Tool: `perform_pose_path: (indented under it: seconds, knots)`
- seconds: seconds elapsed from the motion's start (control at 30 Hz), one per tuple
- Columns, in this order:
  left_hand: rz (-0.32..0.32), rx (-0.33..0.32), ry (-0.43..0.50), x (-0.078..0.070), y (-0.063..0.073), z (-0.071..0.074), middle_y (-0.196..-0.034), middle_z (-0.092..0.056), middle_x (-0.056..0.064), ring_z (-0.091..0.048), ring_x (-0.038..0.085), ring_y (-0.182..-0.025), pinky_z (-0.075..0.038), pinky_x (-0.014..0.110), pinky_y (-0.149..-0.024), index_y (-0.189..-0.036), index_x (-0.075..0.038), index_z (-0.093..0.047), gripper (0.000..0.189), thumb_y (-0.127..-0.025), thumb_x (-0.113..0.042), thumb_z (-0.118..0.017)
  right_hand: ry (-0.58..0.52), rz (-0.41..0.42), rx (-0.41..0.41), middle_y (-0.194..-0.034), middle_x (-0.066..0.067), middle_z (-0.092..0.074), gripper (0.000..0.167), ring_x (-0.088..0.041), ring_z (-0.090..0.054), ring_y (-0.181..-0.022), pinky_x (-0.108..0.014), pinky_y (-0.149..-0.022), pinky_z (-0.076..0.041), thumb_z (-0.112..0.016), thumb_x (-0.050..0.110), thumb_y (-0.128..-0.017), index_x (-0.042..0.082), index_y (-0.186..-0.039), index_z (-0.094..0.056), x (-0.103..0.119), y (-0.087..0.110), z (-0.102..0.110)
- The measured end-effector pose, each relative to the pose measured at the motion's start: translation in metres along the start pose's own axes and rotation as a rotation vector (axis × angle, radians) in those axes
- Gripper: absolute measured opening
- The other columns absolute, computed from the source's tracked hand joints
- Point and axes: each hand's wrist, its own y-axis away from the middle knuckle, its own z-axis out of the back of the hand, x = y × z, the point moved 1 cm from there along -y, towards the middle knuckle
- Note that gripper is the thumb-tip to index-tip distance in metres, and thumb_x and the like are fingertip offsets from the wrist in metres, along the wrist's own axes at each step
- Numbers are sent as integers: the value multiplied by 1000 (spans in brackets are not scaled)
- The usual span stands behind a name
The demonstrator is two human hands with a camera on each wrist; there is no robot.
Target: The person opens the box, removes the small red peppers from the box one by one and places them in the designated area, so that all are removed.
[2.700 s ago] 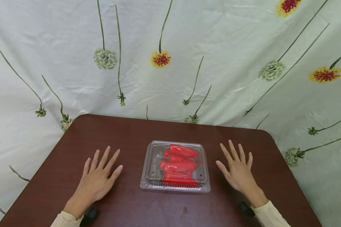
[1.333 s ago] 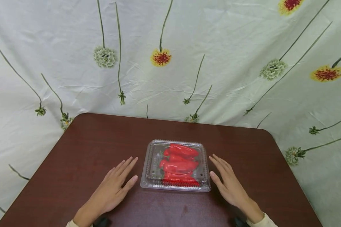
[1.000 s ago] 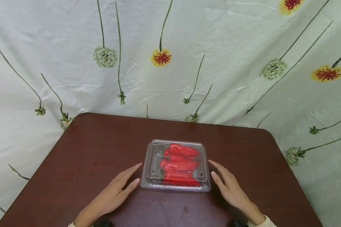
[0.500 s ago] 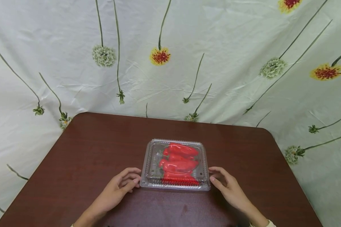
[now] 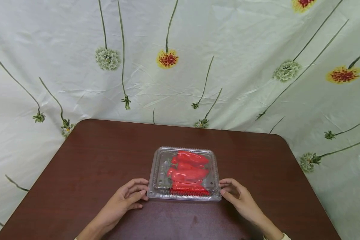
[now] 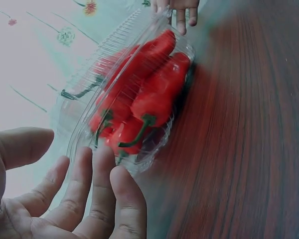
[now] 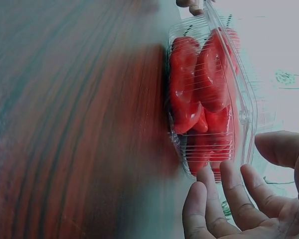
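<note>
A clear plastic clamshell container (image 5: pixel 183 198) lies on the dark reddish-brown table, its lid down. Through it show several long red peppers (image 5: pixel 189 175); green stems appear in the left wrist view. My left hand (image 5: pixel 120 201) is at the container's left side, fingertips right at the rim, thumb (image 6: pixel 32 144) apart from the other fingers and off the plastic. On the opposite side my right hand (image 5: pixel 244 201) has its fingers bent loosely, tips at the wall, the thumb (image 7: pixel 279 147) close to the rim. Neither hand encloses the container.
The brown table (image 5: pixel 114 146) has rounded far corners. Behind and around it hangs a pale cloth (image 5: pixel 234 43) printed with flowers on long stems.
Both hands have come inward from flat, spread poses on the table to the container's two sides, and their fingers have bent. The container stays in place on the table.
</note>
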Motion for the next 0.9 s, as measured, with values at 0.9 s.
perform_pose_path:
  seconds: [0.9]
  knots:
    - [43, -68, 154, 5, -5, -11, -121, -54, 1, -61, 12, -98, -54, 29, -82, -137, -5, -46, 43, -98, -15, -64, -140, -84, 27, -111, -18, -63, 34, -8, -66, -95, -23, -84, -54, -61, 14, -100, -9, -123, -55, 3, 0, -2]
